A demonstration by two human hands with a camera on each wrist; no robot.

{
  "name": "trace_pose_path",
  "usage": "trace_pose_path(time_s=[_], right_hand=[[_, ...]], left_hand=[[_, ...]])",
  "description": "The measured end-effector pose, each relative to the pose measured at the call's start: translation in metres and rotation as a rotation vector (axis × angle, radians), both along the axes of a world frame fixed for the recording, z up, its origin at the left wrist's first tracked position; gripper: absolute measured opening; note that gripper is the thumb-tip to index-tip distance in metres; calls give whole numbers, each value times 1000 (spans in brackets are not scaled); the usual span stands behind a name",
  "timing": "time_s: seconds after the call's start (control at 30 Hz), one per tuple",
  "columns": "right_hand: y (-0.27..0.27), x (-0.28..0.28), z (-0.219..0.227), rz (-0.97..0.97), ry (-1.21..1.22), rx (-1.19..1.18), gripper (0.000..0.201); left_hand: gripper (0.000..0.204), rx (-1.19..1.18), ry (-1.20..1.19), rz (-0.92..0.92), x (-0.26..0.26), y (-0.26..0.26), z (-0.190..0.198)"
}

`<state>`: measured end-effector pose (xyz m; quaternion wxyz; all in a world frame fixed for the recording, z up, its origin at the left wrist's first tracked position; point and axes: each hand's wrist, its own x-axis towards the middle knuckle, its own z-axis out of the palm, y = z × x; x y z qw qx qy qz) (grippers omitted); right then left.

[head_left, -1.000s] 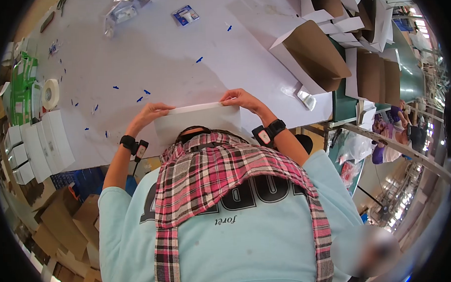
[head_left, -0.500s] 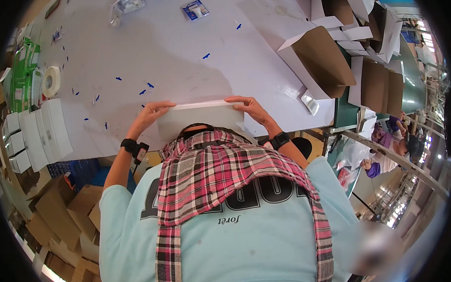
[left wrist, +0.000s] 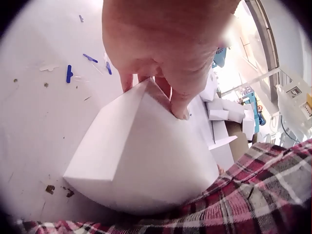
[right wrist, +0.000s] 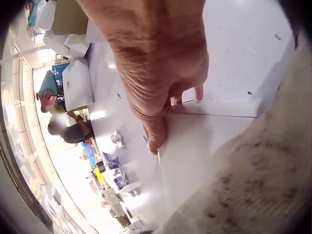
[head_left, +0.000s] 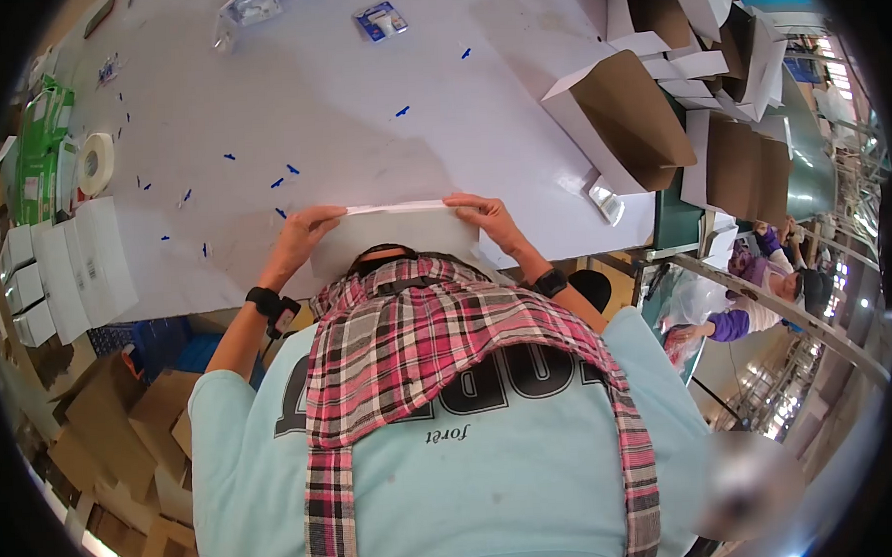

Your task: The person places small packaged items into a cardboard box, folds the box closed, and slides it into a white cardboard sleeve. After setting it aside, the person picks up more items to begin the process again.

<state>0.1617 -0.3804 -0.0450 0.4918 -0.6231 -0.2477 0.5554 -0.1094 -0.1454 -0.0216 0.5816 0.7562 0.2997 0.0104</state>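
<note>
A white cardboard box (head_left: 396,239) stands at the table's near edge, right against the checked apron (head_left: 439,347). My left hand (head_left: 302,239) grips its upper left corner. In the left wrist view the thumb (left wrist: 180,113) lies on one face of the box (left wrist: 156,156) and the other fingers reach over the opposite side. My right hand (head_left: 488,221) holds the upper right corner. The right wrist view shows its thumb (right wrist: 156,139) along the edge of the white board (right wrist: 195,141), the other fingertips partly hidden behind the hand.
Open white boxes with brown insides (head_left: 622,120) crowd the right. Several small blue clips (head_left: 402,111) lie scattered, with a blister pack (head_left: 380,22) farther back. At the left are a tape roll (head_left: 95,164), white boxes (head_left: 96,256) and a green package (head_left: 49,155). Another person (head_left: 775,277) is at far right.
My right hand has shifted slightly down and outward at the box's corner. My left hand keeps its hold with little movement. The other person at far right has moved an arm.
</note>
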Motion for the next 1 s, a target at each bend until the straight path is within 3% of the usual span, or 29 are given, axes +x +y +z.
trace_pose_path(time_s=[0.13, 0.23, 0.33, 0.43, 0.5, 0.57, 0.7, 0.8, 0.83, 1.0], right_hand=[[6, 5, 10, 56, -135, 79, 20], [31, 29, 30, 440, -420, 5, 38], [73, 18, 41, 775, -652, -5, 67], [101, 0, 23, 1053, -596, -22, 91], [105, -4, 23, 1069, -642, -32, 92], [109, -6, 23, 1047, -738, 22, 94], [118, -6, 57, 848, -1150, 180, 96], [121, -4, 48, 676, -1465, 241, 92], [118, -4, 41, 661, -1509, 203, 89], [111, -9, 22, 559, -1549, 261, 90]], left_hand=[[20, 66, -1, 1, 2, -1, 4], [19, 105, -86, 27, 2, -6, 3], [18, 195, -133, 19, 9, -7, 8], [16, 293, -137, -11, 3, -10, 15], [15, 322, -153, -7, -1, -12, 17], [17, 503, -204, -25, -6, -17, 29], [28, 769, -241, -94, -2, -15, 35], [37, 908, -88, -212, 20, 0, 27], [54, 895, -15, -266, 29, 0, 18], [76, 1080, -85, -389, 58, 3, 4]])
